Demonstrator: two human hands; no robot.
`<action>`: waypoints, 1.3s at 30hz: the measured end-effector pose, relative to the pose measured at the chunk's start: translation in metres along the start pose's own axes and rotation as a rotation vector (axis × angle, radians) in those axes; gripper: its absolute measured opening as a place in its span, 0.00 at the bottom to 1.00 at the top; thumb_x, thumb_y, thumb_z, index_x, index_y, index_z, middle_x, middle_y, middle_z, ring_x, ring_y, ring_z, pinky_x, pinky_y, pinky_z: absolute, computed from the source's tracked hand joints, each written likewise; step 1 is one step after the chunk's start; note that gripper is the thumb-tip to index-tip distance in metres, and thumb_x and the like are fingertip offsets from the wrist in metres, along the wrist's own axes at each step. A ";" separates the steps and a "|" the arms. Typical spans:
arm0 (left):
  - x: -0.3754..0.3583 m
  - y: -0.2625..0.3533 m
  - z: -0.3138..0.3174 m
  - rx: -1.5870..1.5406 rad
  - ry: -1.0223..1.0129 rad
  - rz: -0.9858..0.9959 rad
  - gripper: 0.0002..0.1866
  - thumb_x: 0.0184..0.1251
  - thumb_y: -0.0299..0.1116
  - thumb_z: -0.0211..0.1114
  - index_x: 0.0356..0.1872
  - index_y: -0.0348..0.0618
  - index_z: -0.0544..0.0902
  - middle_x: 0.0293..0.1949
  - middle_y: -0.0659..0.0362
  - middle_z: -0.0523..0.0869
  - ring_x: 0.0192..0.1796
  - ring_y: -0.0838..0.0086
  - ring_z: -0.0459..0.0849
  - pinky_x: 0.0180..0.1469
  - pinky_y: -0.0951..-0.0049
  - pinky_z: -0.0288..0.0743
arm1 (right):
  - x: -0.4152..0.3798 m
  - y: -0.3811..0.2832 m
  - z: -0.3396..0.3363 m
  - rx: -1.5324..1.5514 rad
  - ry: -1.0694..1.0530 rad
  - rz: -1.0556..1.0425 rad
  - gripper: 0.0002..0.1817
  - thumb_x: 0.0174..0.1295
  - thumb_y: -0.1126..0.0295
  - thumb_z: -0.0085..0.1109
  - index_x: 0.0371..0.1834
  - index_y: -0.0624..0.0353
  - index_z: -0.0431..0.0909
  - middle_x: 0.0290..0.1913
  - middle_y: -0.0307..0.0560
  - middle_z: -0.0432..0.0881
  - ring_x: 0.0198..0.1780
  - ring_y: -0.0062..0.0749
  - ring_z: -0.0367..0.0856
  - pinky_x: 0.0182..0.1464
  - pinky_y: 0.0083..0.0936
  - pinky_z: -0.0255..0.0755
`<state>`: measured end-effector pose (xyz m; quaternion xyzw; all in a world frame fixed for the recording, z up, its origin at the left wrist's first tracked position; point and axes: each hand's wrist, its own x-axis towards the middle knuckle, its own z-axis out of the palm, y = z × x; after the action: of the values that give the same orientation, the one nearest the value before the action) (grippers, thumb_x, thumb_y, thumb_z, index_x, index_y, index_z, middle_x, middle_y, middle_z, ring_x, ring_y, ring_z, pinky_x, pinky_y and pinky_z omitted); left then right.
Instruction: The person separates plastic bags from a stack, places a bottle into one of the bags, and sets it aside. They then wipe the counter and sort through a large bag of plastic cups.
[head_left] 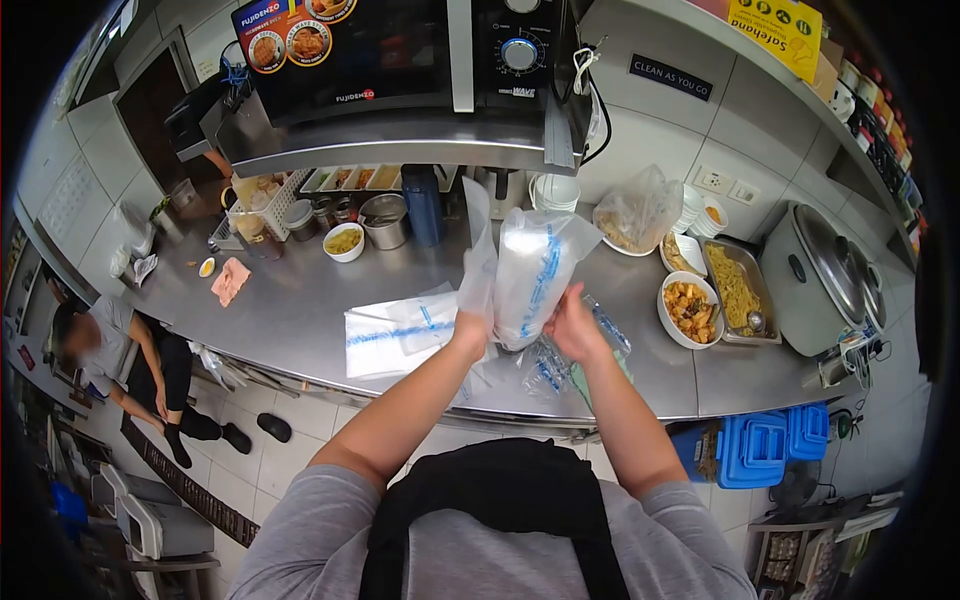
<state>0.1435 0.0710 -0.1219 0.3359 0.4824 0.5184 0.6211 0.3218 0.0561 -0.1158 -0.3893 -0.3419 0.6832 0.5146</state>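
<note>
Upright between my hands, above the steel counter, is a white bundle in a clear plastic bag with blue print (530, 275). My left hand (476, 335) is closed at the lower left of this bag, by a translucent sheet-like flap of plastic (478, 260) that rises beside it. My right hand (572, 325) holds the bag's lower right side, thumb up; some of its fingers are hidden. Flat white plastic bags with a blue stripe (395, 335) lie left of my left hand. Crumpled clear wrap with blue print (548, 370) lies beneath my right hand.
On the counter's right stand a bowl of cubed food (690, 310), a steel tray of food (738, 290) and a large cooker (815, 275). A blue flask (423, 205) and steel pot (384, 220) stand behind. A microwave shelf (400, 145) overhangs. A person (120, 350) sits at left.
</note>
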 end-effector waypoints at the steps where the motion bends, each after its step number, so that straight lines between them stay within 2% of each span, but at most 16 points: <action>1: -0.001 -0.002 0.001 -0.061 0.004 0.031 0.21 0.75 0.50 0.46 0.52 0.47 0.79 0.38 0.64 0.81 0.37 0.75 0.78 0.38 0.70 0.73 | -0.009 -0.002 0.007 0.005 -0.018 -0.053 0.25 0.64 0.44 0.56 0.53 0.51 0.77 0.47 0.40 0.76 0.41 0.23 0.72 0.39 0.23 0.66; 2: -0.002 -0.005 0.002 -0.068 0.004 0.031 0.21 0.75 0.50 0.46 0.52 0.47 0.79 0.38 0.64 0.81 0.37 0.75 0.78 0.38 0.70 0.73 | -0.010 0.003 0.006 -0.002 -0.018 -0.052 0.25 0.64 0.44 0.56 0.53 0.51 0.77 0.47 0.40 0.76 0.41 0.23 0.72 0.39 0.23 0.66; 4: -0.007 -0.017 -0.003 -0.259 -0.128 0.028 0.23 0.75 0.49 0.46 0.59 0.45 0.74 0.46 0.62 0.81 0.45 0.71 0.80 0.43 0.68 0.75 | -0.005 0.024 -0.004 -0.769 0.093 -0.464 0.32 0.60 0.42 0.61 0.58 0.53 0.75 0.58 0.47 0.69 0.57 0.34 0.69 0.58 0.33 0.65; 5: -0.003 -0.026 -0.011 -0.254 -0.132 0.025 0.23 0.75 0.49 0.46 0.59 0.45 0.74 0.46 0.62 0.81 0.45 0.71 0.80 0.43 0.68 0.75 | 0.001 0.030 -0.014 -0.830 0.091 -0.505 0.38 0.52 0.43 0.70 0.63 0.53 0.73 0.66 0.54 0.60 0.62 0.44 0.66 0.63 0.36 0.65; 7: 0.038 -0.061 -0.044 0.624 -0.162 0.407 0.21 0.75 0.44 0.48 0.63 0.45 0.70 0.52 0.59 0.80 0.53 0.71 0.80 0.48 0.64 0.75 | -0.008 0.029 -0.022 -1.111 0.136 -0.510 0.37 0.51 0.47 0.71 0.62 0.53 0.73 0.68 0.56 0.59 0.64 0.48 0.66 0.64 0.38 0.65; 8: 0.055 -0.082 -0.061 0.625 -0.169 0.412 0.21 0.75 0.44 0.48 0.63 0.45 0.70 0.52 0.59 0.80 0.53 0.71 0.80 0.48 0.64 0.75 | -0.013 0.030 -0.027 -1.395 0.174 -0.492 0.36 0.51 0.50 0.72 0.62 0.53 0.74 0.70 0.58 0.57 0.66 0.52 0.65 0.65 0.40 0.65; 10: 0.058 -0.088 -0.083 -0.102 -0.164 0.264 0.16 0.70 0.37 0.57 0.56 0.46 0.76 0.50 0.57 0.82 0.51 0.66 0.82 0.50 0.60 0.75 | -0.033 0.016 -0.029 -1.473 0.225 -0.431 0.34 0.49 0.54 0.74 0.60 0.53 0.75 0.71 0.59 0.57 0.65 0.54 0.65 0.65 0.42 0.65; 13: -0.009 0.044 -0.082 1.871 -0.242 0.456 0.10 0.67 0.34 0.58 0.45 0.44 0.82 0.45 0.53 0.84 0.48 0.62 0.84 0.50 0.56 0.73 | -0.046 0.002 -0.054 -1.485 0.364 -0.506 0.33 0.47 0.60 0.76 0.58 0.54 0.77 0.70 0.58 0.60 0.64 0.55 0.67 0.64 0.42 0.65; 14: -0.030 0.066 -0.076 1.872 -0.240 0.454 0.10 0.67 0.34 0.58 0.45 0.44 0.82 0.45 0.53 0.84 0.48 0.62 0.84 0.50 0.56 0.73 | -0.046 0.001 -0.061 -1.408 0.458 -0.632 0.32 0.46 0.62 0.77 0.57 0.53 0.77 0.68 0.57 0.63 0.62 0.54 0.69 0.63 0.42 0.66; 16: -0.065 0.094 -0.068 1.606 -0.229 0.818 0.06 0.60 0.31 0.63 0.37 0.44 0.81 0.38 0.55 0.84 0.40 0.57 0.83 0.44 0.58 0.73 | -0.057 -0.029 -0.040 -1.293 0.473 -0.750 0.30 0.47 0.62 0.76 0.55 0.54 0.78 0.66 0.55 0.66 0.61 0.52 0.71 0.62 0.41 0.66; 19: -0.113 0.123 -0.036 1.300 -0.380 0.944 0.05 0.59 0.32 0.68 0.34 0.46 0.82 0.31 0.56 0.83 0.34 0.62 0.83 0.41 0.61 0.75 | -0.103 -0.089 0.024 -1.162 0.388 -0.969 0.26 0.50 0.62 0.74 0.52 0.56 0.78 0.60 0.52 0.73 0.58 0.49 0.73 0.58 0.38 0.68; 24: -0.149 0.145 -0.001 1.150 -0.451 0.743 0.09 0.57 0.33 0.71 0.33 0.42 0.80 0.27 0.57 0.80 0.30 0.62 0.80 0.36 0.66 0.73 | -0.138 -0.112 0.107 -1.306 -0.081 -0.978 0.18 0.53 0.62 0.71 0.44 0.58 0.79 0.48 0.47 0.80 0.50 0.44 0.77 0.52 0.35 0.69; 26: -0.153 0.146 0.001 1.141 -0.460 0.846 0.11 0.56 0.32 0.72 0.34 0.39 0.78 0.25 0.56 0.79 0.28 0.61 0.80 0.33 0.65 0.73 | -0.135 -0.102 0.109 -1.271 -0.185 -0.663 0.13 0.55 0.64 0.70 0.38 0.58 0.80 0.39 0.45 0.82 0.40 0.40 0.80 0.43 0.32 0.71; 30: -0.148 0.144 -0.006 1.032 -0.401 0.956 0.12 0.57 0.31 0.72 0.36 0.38 0.77 0.24 0.56 0.79 0.29 0.65 0.81 0.33 0.67 0.73 | -0.128 -0.098 0.104 -1.102 -0.086 -0.676 0.09 0.57 0.66 0.68 0.33 0.59 0.80 0.31 0.44 0.81 0.30 0.37 0.78 0.35 0.30 0.71; 35: -0.160 0.161 -0.003 0.915 -0.440 0.579 0.15 0.65 0.31 0.67 0.50 0.39 0.77 0.26 0.61 0.78 0.29 0.76 0.79 0.33 0.74 0.73 | -0.128 -0.101 0.109 -0.938 0.024 -0.874 0.08 0.61 0.69 0.64 0.29 0.62 0.78 0.25 0.46 0.78 0.26 0.35 0.76 0.30 0.26 0.68; 39: -0.159 0.150 0.002 0.666 -0.523 0.520 0.15 0.71 0.31 0.60 0.56 0.42 0.76 0.26 0.66 0.77 0.27 0.83 0.74 0.31 0.79 0.71 | -0.124 -0.097 0.095 -1.068 0.026 -0.818 0.05 0.62 0.71 0.62 0.31 0.61 0.80 0.26 0.45 0.77 0.26 0.35 0.74 0.31 0.24 0.67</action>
<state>0.0976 -0.0478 0.0559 0.7440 0.3499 0.3722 0.4307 0.3008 -0.0474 0.0343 -0.4379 -0.7466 0.1655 0.4727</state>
